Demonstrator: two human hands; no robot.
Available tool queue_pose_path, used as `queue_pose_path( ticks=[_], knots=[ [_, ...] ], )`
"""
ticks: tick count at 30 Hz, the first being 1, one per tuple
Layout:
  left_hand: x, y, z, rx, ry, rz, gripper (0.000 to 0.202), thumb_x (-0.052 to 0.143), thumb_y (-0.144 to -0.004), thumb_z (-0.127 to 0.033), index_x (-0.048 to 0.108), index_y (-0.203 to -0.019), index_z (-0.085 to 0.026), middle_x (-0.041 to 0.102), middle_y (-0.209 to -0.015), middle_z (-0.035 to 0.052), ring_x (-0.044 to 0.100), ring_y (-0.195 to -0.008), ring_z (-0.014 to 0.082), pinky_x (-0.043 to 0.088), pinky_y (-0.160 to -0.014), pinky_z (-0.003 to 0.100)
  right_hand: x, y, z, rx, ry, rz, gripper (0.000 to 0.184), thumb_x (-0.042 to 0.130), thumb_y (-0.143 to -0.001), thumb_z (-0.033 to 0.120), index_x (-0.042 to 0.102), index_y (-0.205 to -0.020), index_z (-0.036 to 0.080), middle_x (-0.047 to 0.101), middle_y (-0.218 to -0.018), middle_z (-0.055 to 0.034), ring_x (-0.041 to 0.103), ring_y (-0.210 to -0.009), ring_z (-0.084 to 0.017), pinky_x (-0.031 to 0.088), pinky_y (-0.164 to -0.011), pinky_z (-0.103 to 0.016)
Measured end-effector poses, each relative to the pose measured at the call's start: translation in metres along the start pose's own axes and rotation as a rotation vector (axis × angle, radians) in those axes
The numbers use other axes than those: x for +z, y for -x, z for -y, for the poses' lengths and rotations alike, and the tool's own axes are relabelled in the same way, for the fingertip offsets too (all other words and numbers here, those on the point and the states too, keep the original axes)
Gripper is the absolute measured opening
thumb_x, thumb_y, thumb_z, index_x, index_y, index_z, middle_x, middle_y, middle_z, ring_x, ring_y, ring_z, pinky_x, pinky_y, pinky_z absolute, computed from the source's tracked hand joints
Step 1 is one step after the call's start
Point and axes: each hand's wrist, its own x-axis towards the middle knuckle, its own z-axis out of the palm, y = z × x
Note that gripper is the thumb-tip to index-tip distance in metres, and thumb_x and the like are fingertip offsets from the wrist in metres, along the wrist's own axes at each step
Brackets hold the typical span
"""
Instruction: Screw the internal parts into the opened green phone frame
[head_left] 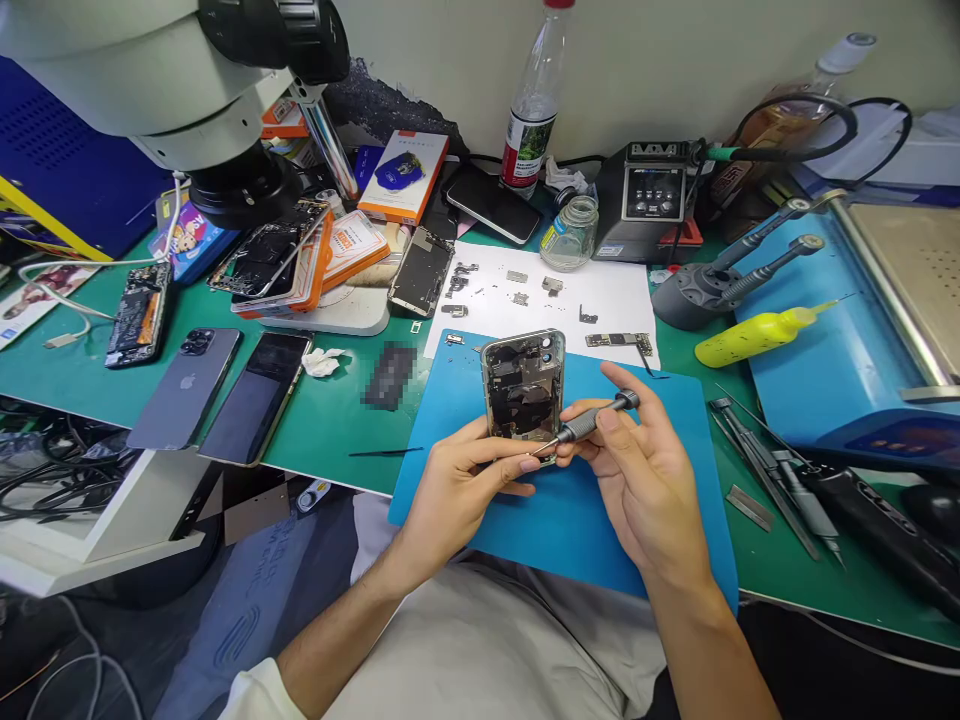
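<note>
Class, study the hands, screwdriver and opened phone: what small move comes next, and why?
Probably twist the screwdriver in place: its tip sits at the lower edge of the opened phone, the right hand pinches it, the left hand braces the phone.

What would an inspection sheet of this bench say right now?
Surface: blue mat on a green mat.
Job's things: opened phone, held upright; screwdriver tip at its lower edge.
Clutter: small parts on white paper; two phones lying left; tweezers and yellow bottle right.
Hands: left hand grips the opened phone; right hand holds the screwdriver.
Cables: white cable left; black cable at back right.
Surroundings: microscope, soldering station, water bottle by the wall.
</note>
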Motion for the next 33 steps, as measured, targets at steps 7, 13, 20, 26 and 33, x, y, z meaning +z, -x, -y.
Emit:
queue_pose_path(
  ticks=[7, 13, 20, 26, 33],
  knots=[
    [0.000, -0.001, 0.001, 0.016, -0.012, 0.012, 0.026, 0.088, -0.099, -0.049, 0.094, -0.113, -0.028, 0.081, -0.125, 0.0075, 0.086, -0.105, 0.0230, 0.077, -0.077, 0.025, -0.003, -0.004, 0.001, -0.047, -0.018, -0.051, 0.060, 0.083, -0.102, 0.053, 0.060, -0.150, 0.025, 0.076, -0.103, -0.0044, 0.070, -0.071, -0.014, 0.065, -0.064, -0.027],
    [0.000, -0.003, 0.004, -0.001, -0.042, 0.015, 0.029, 0.080, -0.106, -0.048, 0.093, -0.114, -0.024, 0.074, -0.119, 0.0070, 0.085, -0.102, 0.0196, 0.077, -0.081, 0.026, -0.004, 0.000, 0.007, -0.299, 0.077, -0.187, 0.058, 0.076, -0.108, 0.045, 0.047, -0.156, 0.029, 0.074, -0.100, -0.0010, 0.070, -0.070, -0.014, 0.063, -0.057, -0.026],
    [-0.003, -0.004, 0.001, -0.025, -0.060, 0.026, 0.031, 0.068, -0.113, -0.047, 0.083, -0.105, -0.022, 0.065, -0.112, 0.0031, 0.074, -0.102, 0.0145, 0.077, -0.084, 0.026, 0.010, 0.001, -0.010, -0.554, 0.331, -0.106, 0.034, 0.068, -0.114, 0.031, 0.050, -0.142, 0.032, 0.069, -0.098, 0.0016, 0.067, -0.063, -0.011, 0.062, -0.049, -0.025],
    [-0.003, -0.002, 0.000, -0.020, -0.064, 0.043, 0.029, 0.067, -0.114, -0.046, 0.079, -0.104, -0.022, 0.061, -0.111, 0.0019, 0.069, -0.096, 0.0126, 0.076, -0.081, 0.023, 0.011, -0.004, -0.025, -0.605, 0.403, 0.012, 0.041, 0.064, -0.114, 0.019, 0.053, -0.149, 0.037, 0.070, -0.103, 0.0028, 0.065, -0.058, -0.007, 0.060, -0.048, -0.021],
    [-0.004, -0.002, 0.001, -0.010, -0.075, 0.047, 0.026, 0.066, -0.115, -0.043, 0.078, -0.104, -0.023, 0.062, -0.112, 0.0013, 0.070, -0.100, 0.0128, 0.076, -0.083, 0.025, 0.010, -0.007, -0.028, -0.661, 0.514, 0.059, 0.054, 0.062, -0.113, 0.015, 0.053, -0.159, 0.042, 0.068, -0.105, 0.0023, 0.065, -0.064, -0.007, 0.060, -0.051, -0.018]
  ],
)
